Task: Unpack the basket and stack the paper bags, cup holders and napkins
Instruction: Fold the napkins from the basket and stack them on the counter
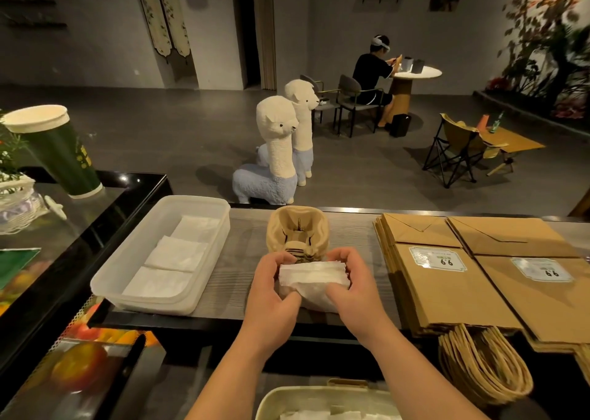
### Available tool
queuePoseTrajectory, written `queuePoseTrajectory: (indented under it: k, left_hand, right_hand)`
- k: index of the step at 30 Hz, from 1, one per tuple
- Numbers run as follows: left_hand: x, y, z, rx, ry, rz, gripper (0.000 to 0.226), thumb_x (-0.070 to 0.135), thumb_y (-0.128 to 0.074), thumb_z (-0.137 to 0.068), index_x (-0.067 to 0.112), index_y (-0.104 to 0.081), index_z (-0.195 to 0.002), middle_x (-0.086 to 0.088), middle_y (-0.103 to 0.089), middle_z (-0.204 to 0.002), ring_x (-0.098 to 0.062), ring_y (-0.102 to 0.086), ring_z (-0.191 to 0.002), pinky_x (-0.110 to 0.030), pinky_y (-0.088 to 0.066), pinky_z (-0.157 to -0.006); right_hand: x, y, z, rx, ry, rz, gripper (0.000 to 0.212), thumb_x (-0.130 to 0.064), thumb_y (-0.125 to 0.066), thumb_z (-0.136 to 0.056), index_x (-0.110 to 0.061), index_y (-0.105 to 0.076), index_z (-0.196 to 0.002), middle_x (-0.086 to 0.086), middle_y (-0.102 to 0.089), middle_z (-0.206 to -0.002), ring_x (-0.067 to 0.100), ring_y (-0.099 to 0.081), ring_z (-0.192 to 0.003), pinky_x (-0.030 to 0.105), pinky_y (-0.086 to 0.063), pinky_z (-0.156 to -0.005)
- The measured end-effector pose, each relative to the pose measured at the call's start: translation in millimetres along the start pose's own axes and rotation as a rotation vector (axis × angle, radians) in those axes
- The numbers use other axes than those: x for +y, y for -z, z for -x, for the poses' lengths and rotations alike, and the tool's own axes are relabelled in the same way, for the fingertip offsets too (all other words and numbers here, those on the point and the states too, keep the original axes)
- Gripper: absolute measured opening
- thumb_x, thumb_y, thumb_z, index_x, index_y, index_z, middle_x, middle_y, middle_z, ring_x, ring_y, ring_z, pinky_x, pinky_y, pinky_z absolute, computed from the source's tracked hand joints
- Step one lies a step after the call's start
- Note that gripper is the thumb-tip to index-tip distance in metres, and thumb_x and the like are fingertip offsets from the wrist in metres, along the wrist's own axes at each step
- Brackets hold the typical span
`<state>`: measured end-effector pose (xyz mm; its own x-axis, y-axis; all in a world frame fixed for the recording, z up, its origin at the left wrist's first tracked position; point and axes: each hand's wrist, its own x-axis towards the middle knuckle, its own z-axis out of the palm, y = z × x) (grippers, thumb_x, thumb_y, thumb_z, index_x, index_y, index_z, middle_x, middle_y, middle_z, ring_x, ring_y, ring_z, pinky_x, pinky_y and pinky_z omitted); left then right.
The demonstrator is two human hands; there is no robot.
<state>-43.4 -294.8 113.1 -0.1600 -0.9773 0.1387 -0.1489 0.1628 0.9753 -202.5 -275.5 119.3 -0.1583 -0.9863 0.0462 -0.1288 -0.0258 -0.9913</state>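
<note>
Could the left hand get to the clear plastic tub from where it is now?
Probably yes. The tub sits open just beside the left hand with bare counter between; only its grip on the napkin stack, shared with the right hand, occupies it.

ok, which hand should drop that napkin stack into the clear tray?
Left, probably. The left hand and right hand both grip the napkin stack, but the clear tray sits to the left; the right would cross over.
</note>
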Motion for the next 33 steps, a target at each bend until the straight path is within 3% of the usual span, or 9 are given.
queuePoseTrajectory:
  k: [5,11,13,16,18,23,26,30,33]
  left_hand:
    - [-0.2,0.6,3.6,0.039,-0.047,0.007,0.056,-0.019,-0.060,-0.081,0.030,-0.075,-0.104,0.003,-0.061,-0.119,-0.001,-0.060,-0.109,-0.012,-0.051,-0.082]
    - [1.7,1.8,2.0,0.029,0.004,0.050,0.055,-0.017,-0.061,-0.081,0.026,-0.074,-0.111,0.004,-0.065,-0.118,-0.002,-0.063,-0.106,-0.016,-0.054,-0.083]
    - [2.5,2.1,0.3,0.019,0.055,0.091,0.058,-0.014,-0.062,-0.082,0.033,-0.070,-0.117,0.009,-0.068,-0.114,-0.007,-0.066,-0.103,-0.026,-0.059,-0.081]
    - [5.8,4.0,-2.0,0.004,0.102,0.140,0.060,-0.011,-0.065,-0.082,0.040,-0.064,-0.114,0.014,-0.071,-0.101,-0.012,-0.069,-0.095,-0.026,-0.059,-0.074]
    - [6.3,4.9,-3.4,-0.006,0.119,0.146,0.060,-0.008,-0.067,-0.082,0.045,-0.064,-0.111,0.010,-0.071,-0.100,-0.017,-0.069,-0.096,-0.025,-0.058,-0.073]
    - [13.3,16.7,-3.0,-0.077,0.153,0.079,0.060,-0.001,-0.073,-0.080,0.048,-0.061,-0.113,0.004,-0.068,-0.103,-0.019,-0.067,-0.094,-0.027,-0.057,-0.077]
    - [25.9,30.7,-1.0,-0.147,0.161,0.069,0.061,0.003,-0.074,-0.074,0.049,-0.062,-0.112,0.001,-0.068,-0.102,-0.018,-0.066,-0.088,-0.029,-0.056,-0.080]
    - [48.3,56.5,1.2,-0.239,0.228,0.166,0.065,0.006,-0.078,-0.068,0.038,-0.061,-0.122,-0.018,-0.070,-0.109,-0.025,-0.068,-0.091,-0.041,-0.058,-0.080]
    - [65.1,76.9,4.2,-0.282,0.265,0.195,0.066,0.001,-0.079,-0.071,0.026,-0.057,-0.128,-0.025,-0.069,-0.113,-0.028,-0.069,-0.091,-0.040,-0.058,-0.076]
  right_hand:
    - [-4.6,-12.4,-2.4,0.170,-0.061,-0.114,0.005,-0.016,-0.059,-0.099,-0.017,-0.061,-0.103,0.003,-0.064,-0.100,0.012,-0.063,-0.088,0.021,-0.054,-0.063]
    - [-7.8,-15.9,-7.1,0.202,-0.126,-0.093,0.006,-0.019,-0.056,-0.101,-0.023,-0.061,-0.101,0.002,-0.064,-0.103,0.023,-0.063,-0.097,0.031,-0.058,-0.070]
    - [-8.8,-9.0,-5.2,0.086,-0.094,-0.067,0.011,-0.022,-0.061,-0.100,-0.027,-0.058,-0.109,0.001,-0.061,-0.111,0.019,-0.061,-0.100,0.022,-0.057,-0.069]
    - [-8.3,5.9,0.3,-0.162,-0.049,0.138,0.069,-0.039,-0.086,-0.073,-0.043,-0.044,-0.127,-0.013,-0.051,-0.128,0.008,-0.055,-0.113,0.022,-0.056,-0.085]
    - [-8.1,12.8,2.4,-0.225,-0.010,0.307,0.091,-0.044,-0.093,-0.058,-0.054,-0.037,-0.129,-0.022,-0.044,-0.133,0.003,-0.047,-0.122,0.025,-0.047,-0.100]
    - [-11.9,19.1,4.5,-0.181,0.032,0.370,0.064,-0.020,-0.083,-0.081,-0.053,-0.046,-0.120,-0.027,-0.054,-0.120,0.004,-0.057,-0.112,0.029,-0.056,-0.096]
    - [-25.3,27.5,7.9,-0.310,0.034,0.366,0.045,-0.016,-0.075,-0.087,-0.042,-0.055,-0.117,-0.019,-0.062,-0.111,0.004,-0.062,-0.101,0.036,-0.059,-0.090]
    - [-52.3,29.5,10.9,-0.481,-0.049,0.321,0.055,-0.007,-0.071,-0.084,-0.038,-0.050,-0.125,-0.003,-0.056,-0.126,0.016,-0.063,-0.110,0.039,-0.057,-0.097]
    - [-70.0,23.1,10.8,-0.611,-0.113,0.149,0.069,-0.015,-0.077,-0.078,-0.038,-0.043,-0.134,0.005,-0.057,-0.132,0.021,-0.065,-0.115,0.043,-0.055,-0.101]
